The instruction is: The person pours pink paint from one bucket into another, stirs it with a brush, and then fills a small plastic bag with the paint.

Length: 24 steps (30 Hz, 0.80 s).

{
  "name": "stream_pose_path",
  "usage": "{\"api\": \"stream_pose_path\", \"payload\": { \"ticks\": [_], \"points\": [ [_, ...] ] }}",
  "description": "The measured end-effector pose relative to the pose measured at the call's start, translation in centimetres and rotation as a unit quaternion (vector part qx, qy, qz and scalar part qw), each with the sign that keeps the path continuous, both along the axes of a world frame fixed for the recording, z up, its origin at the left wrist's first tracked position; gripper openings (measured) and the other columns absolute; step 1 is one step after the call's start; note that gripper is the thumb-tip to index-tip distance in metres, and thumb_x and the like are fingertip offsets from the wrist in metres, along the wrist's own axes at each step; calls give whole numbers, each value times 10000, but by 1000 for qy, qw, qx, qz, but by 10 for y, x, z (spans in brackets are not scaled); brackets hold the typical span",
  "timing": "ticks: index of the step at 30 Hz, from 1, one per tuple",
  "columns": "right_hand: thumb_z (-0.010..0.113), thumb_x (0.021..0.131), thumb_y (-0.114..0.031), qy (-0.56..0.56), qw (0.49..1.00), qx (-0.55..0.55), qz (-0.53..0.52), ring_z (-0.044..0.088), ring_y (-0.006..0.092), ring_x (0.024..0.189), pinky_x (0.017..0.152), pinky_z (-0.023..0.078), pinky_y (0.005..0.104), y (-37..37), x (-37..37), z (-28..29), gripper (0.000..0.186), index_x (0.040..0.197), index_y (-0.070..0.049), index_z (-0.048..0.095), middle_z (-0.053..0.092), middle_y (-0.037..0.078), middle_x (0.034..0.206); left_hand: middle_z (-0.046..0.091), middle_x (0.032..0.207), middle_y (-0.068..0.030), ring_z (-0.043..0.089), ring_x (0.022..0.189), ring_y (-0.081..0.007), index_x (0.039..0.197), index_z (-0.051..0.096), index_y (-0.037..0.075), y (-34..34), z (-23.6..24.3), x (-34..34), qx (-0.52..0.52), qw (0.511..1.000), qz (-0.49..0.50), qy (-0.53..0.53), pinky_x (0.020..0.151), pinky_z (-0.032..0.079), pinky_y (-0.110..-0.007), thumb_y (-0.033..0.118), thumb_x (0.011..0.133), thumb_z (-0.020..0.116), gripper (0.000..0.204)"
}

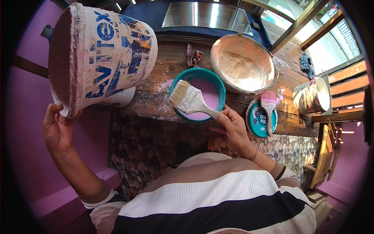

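My left hand (pixel 58 130) grips the rim of a big white paint bucket (pixel 83 58), which lies tilted with its mouth toward the left. Dried paint crusts that rim, and the bucket's inside looks dark. My right hand (pixel 235 130) is closed on the handle of a wide paintbrush (pixel 193 102) with pale bristles and a whitened ferrule. The brush is held above a teal tub (pixel 222 87) of pink paint (pixel 208 91); its bristles are near the tub's left side and show no pink.
A round basin (pixel 243 64) with pale residue stands behind the tub. To the right, a pink-bristled brush (pixel 268 103) rests on a teal lid (pixel 257 121). Farther right are a smeared white pail (pixel 311 95) and a dark cloth (pixel 307 65). The wooden table (pixel 156 105) ends just in front of me.
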State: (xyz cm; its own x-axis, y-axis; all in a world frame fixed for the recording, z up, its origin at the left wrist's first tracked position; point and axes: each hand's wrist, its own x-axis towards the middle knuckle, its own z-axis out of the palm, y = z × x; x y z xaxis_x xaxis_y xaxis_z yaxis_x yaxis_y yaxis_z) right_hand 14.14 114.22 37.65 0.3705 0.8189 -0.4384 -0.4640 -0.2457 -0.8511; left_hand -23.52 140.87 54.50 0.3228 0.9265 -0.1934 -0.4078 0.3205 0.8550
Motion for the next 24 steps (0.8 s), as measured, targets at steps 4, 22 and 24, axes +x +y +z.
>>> {"api": "stream_pose_path", "payload": {
  "ticks": [4, 22, 24],
  "points": [
    [575, 971, -182, -21, 999, -4, -40, 597, 118, 881, 759, 582, 296, 16, -10, 0, 220, 938, 35, 571, 553, 131, 1153, 597, 1204, -243, 632, 1076, -339, 1174, 473, -126, 4, 5, -11, 36, 999, 23, 3, 899, 570, -495, 27, 923, 508, 297],
    [658, 921, -207, -236, 971, 23, -39, 545, 84, 693, 604, 481, 264, 76, 14, -21, 252, 868, 26, 576, 610, 57, 774, 660, 1050, -180, 681, 926, -255, 1018, 573, -86, 33, -2, 32, 24, 999, -34, 2, 815, 597, -394, 18, 910, 544, 152],
    [657, 921, -204, -216, 976, 24, -28, 558, 90, 692, 611, 495, 268, 87, 8, -9, 252, 871, 29, 576, 615, 66, 777, 662, 1037, -178, 683, 913, -251, 1008, 573, -84, 34, -3, 35, 33, 999, -30, 7, 793, 602, -385, 13, 908, 542, 143]
  ]
}}
